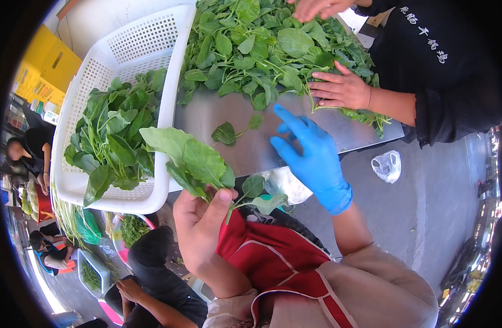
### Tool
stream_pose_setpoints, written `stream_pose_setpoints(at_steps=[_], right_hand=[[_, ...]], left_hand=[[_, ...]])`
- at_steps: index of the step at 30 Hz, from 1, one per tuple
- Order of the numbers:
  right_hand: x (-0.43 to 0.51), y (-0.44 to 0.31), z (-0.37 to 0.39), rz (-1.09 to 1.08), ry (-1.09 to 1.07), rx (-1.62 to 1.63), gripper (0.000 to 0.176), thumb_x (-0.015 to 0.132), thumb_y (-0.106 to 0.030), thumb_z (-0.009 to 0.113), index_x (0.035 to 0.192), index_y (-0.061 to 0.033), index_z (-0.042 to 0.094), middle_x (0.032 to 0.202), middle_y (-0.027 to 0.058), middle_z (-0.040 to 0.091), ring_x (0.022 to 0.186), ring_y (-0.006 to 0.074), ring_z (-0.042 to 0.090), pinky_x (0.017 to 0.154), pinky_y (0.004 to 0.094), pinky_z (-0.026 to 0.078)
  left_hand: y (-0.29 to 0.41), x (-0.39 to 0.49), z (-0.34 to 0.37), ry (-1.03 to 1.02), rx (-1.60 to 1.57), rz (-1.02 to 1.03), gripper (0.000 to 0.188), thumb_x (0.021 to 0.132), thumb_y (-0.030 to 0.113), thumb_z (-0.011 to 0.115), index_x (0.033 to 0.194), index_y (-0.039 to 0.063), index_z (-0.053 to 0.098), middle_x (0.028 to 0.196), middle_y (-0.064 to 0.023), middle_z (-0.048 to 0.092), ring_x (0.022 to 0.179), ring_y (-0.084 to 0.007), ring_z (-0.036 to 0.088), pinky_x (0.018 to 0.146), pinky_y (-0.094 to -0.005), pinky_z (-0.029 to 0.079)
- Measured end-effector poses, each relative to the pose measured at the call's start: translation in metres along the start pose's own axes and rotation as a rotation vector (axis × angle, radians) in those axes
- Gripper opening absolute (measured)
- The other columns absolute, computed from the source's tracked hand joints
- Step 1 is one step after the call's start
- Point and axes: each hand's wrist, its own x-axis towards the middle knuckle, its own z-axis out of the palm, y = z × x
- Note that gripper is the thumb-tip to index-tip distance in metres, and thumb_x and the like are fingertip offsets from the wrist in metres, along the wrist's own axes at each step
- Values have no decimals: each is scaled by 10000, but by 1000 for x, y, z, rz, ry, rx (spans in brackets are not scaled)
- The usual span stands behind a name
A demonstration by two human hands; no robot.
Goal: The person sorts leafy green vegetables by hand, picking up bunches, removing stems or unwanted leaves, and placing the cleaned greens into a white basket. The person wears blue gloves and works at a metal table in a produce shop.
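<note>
My left hand is bare and grips a small bunch of leafy green stems near the basket's right front corner. The bunch's leaves overlap the rim of a white plastic basket, which holds a heap of similar greens. My right hand, in a blue glove, is over the metal table's front edge with its fingers apart and nothing in them. Below the big pile of greens, a loose sprig lies on the metal tabletop, left of the glove.
A co-worker's hand presses on the pile's right side; their other hand is at its top. A yellow box stands behind the basket. Another person in dark clothes is at lower left, near tubs of greens. A plastic bag lies on the floor.
</note>
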Motion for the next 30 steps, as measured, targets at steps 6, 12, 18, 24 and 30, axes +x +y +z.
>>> stream_pose_setpoints(at_steps=[6,12,18,24,30], right_hand=[[-59,-7,-38,302,-124,1006,551,947,-133,741,1460,-43,561,1123,30,686,938,95,608,913,284,496],[-52,-24,-30,311,12,842,391,934,-54,754,1315,-26,670,1104,59,737,920,99,664,833,270,556],[-47,-24,-34,336,104,909,233,972,-40,707,1202,-9,723,1088,68,759,834,94,686,743,249,580],[-55,-35,-52,-178,123,297,327,808,-29,841,1128,-48,781,1051,108,746,789,161,675,680,305,542],[-71,-7,-60,-151,-20,560,217,772,-46,838,985,-32,801,934,98,728,816,186,665,715,321,511]], left_hand=[[-14,9,22,21,-5,75,214,988,130,709,1144,5,631,950,-94,707,691,-84,545,561,-227,419],[-24,9,43,-41,-50,112,193,1002,141,696,1127,16,618,973,-95,698,739,-97,596,560,-227,456],[-26,10,53,68,-147,141,123,1019,133,667,1079,42,610,1028,-118,691,798,-130,612,635,-250,478],[-48,19,58,41,-350,178,116,1027,150,657,1077,51,622,1067,-128,680,815,-155,602,706,-281,481],[-63,20,58,-101,-436,109,201,1043,218,632,1110,28,630,978,-89,671,791,-156,583,708,-297,466]])
